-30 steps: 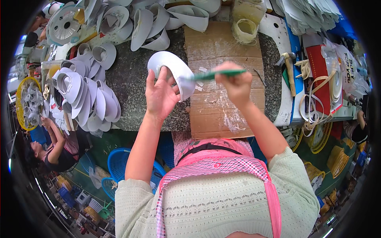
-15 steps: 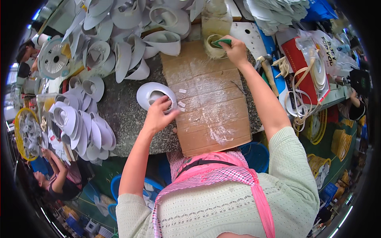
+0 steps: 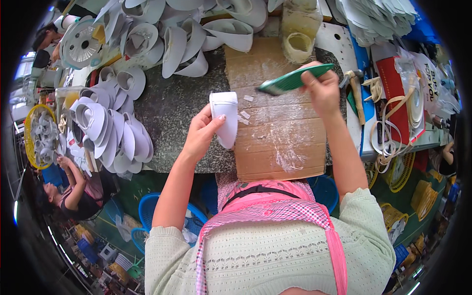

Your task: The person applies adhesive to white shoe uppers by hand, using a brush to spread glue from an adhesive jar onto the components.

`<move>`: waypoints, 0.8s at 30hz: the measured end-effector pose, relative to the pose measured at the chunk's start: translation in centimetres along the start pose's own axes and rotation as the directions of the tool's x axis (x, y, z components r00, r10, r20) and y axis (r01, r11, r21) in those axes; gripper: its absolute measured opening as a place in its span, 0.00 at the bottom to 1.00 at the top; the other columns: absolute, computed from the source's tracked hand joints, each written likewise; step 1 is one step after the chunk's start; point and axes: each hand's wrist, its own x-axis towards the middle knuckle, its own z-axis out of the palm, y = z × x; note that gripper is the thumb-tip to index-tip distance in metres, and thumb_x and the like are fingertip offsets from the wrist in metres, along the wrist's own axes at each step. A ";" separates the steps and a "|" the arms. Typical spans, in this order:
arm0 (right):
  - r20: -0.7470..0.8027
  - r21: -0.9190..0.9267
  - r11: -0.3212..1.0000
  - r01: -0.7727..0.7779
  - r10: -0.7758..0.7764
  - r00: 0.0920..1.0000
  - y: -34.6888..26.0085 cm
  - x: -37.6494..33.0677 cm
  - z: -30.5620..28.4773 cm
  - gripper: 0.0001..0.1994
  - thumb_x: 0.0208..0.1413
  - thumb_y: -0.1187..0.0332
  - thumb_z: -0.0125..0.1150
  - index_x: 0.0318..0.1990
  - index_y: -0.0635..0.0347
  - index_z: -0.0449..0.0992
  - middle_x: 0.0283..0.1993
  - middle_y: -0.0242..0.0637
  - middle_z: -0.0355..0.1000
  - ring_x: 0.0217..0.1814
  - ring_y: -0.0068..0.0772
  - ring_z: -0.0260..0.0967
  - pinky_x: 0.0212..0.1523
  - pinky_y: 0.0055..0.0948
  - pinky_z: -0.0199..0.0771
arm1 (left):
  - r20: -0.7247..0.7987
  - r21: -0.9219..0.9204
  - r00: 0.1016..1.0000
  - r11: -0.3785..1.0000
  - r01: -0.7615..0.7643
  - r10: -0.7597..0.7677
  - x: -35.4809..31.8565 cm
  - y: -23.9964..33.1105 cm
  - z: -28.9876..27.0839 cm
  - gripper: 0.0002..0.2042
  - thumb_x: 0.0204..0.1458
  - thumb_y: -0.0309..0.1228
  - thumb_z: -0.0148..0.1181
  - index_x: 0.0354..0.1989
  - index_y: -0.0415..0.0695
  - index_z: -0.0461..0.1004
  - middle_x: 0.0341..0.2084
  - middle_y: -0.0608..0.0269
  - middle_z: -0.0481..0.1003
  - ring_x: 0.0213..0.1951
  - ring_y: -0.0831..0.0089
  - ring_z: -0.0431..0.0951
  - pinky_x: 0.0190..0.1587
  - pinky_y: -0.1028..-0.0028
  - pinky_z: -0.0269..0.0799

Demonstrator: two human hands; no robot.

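Note:
My left hand (image 3: pixel 200 133) grips a white visor-shaped piece (image 3: pixel 226 120) by its side, thumb in front. The piece stands on edge above the left border of a brown cardboard sheet (image 3: pixel 280 130), its band at the top and its brim hanging down. In my right hand (image 3: pixel 324 94) is a flat green-handled brush (image 3: pixel 297 78), held level over the cardboard, its dark bristle end pointing left toward the white piece. A glue-crusted container (image 3: pixel 298 47) stands just beyond the brush. Small white tabs (image 3: pixel 244 116) lie on the cardboard beside the white piece.
Stacked white visor-shaped pieces (image 3: pixel 118 123) cover the left, with more heaped at the back. On the right lie a hammer (image 3: pixel 355 96), a red box (image 3: pixel 393 78) and looped cream tape (image 3: pixel 388 125). Blue baskets (image 3: pixel 152 211) stand below the table edge. Other people work at far left and right.
My right hand has drawn the brush out of the container and nearer to the white piece. My left hand has lifted that piece off the table and tipped it on edge.

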 end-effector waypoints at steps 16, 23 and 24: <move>0.692 -0.149 0.976 0.160 -0.013 0.722 -2.6 4.0 5.8 0.04 0.42 0.80 0.59 0.28 0.65 0.74 0.25 0.30 0.70 0.26 0.19 0.64 0.26 0.18 0.63 | 0.055 -0.348 0.995 0.932 0.099 -0.085 -2.0 3.1 0.9 0.59 0.26 0.78 0.16 0.56 0.38 0.57 0.46 0.56 0.68 0.46 0.70 0.68 0.50 0.72 0.60; 0.502 -0.039 0.960 0.279 -0.223 0.836 -0.7 1.6 7.4 0.07 0.39 0.82 0.60 0.27 0.61 0.75 0.28 0.32 0.72 0.27 0.21 0.66 0.28 0.19 0.65 | -0.045 -0.578 0.997 0.815 0.030 -0.069 -1.6 5.1 1.8 0.56 0.30 0.77 0.17 0.59 0.40 0.50 0.51 0.53 0.63 0.53 0.63 0.61 0.55 0.57 0.51; 0.592 -0.068 0.948 0.310 -0.212 0.778 -0.3 0.5 7.3 0.07 0.38 0.82 0.60 0.27 0.61 0.75 0.28 0.33 0.72 0.27 0.22 0.67 0.28 0.20 0.65 | -0.002 -0.567 0.999 0.823 0.042 -0.053 -1.4 4.5 1.0 0.55 0.31 0.77 0.18 0.59 0.41 0.49 0.51 0.52 0.62 0.54 0.61 0.59 0.55 0.53 0.48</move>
